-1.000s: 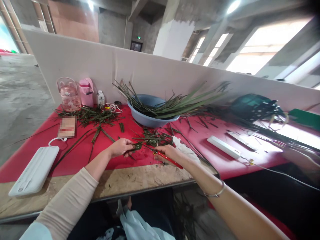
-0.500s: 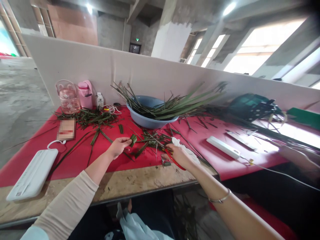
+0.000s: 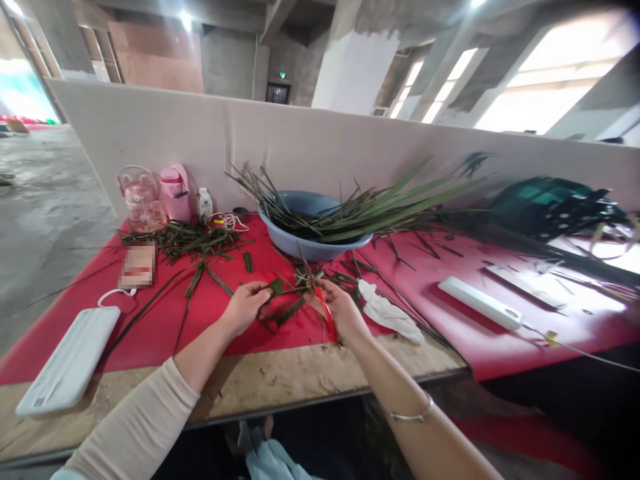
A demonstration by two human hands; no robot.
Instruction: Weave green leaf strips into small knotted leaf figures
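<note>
Red-covered worktop [image 3: 145, 348] with a blue basin [image 3: 296, 246] (long leaves [image 3: 363, 215] overhang its rim)
Nearer, the right hand [image 3: 342, 312] curls around red-handled scissors [image 3: 327, 311]; the left hand [image 3: 245, 311], nearly closed, pinches a leaf piece [image 3: 276, 287] just beyond its thumb, left of the scissors.

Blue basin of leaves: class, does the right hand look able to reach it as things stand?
Probably yes: mainly leaf strips lie between the right hand and the basin, though the red-handled tool it holds may hinder grasping.
</note>
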